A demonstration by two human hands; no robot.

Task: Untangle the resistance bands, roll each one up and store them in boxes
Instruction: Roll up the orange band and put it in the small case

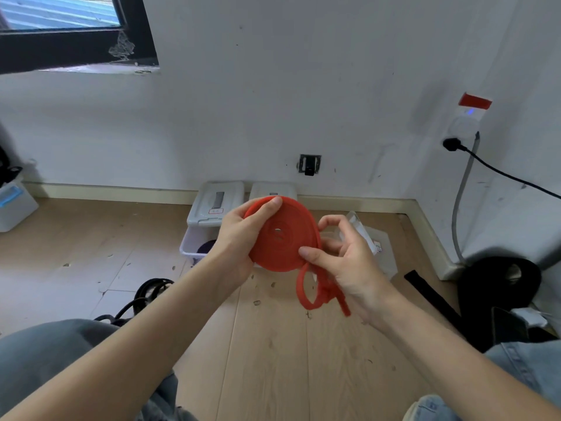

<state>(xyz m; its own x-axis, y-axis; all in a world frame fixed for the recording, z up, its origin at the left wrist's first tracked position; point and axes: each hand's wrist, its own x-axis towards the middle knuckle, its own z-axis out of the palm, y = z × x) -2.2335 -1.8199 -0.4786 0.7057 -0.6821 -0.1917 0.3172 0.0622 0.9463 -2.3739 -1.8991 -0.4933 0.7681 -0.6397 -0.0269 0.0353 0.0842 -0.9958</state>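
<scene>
A red resistance band (280, 238) is wound into a flat coil that I hold up above the wooden floor. My left hand (239, 238) grips the coil from the left, thumb on its top rim. My right hand (346, 265) pinches the coil's lower right edge with the thumb, and the band's loose red tail loops down below that hand. Behind the coil stands a white box (194, 241) with its lid (217, 203) raised and a dark rolled band inside. A second white box (273, 189) sits to its right, mostly hidden by the coil.
Black bands (151, 288) lie tangled on the floor by my left knee. A black strap and dark bag (498, 287) sit at the right wall, under a plugged-in cable (498, 171). A clear plastic bag (373, 238) lies behind my right hand. Another white container (13, 205) stands far left.
</scene>
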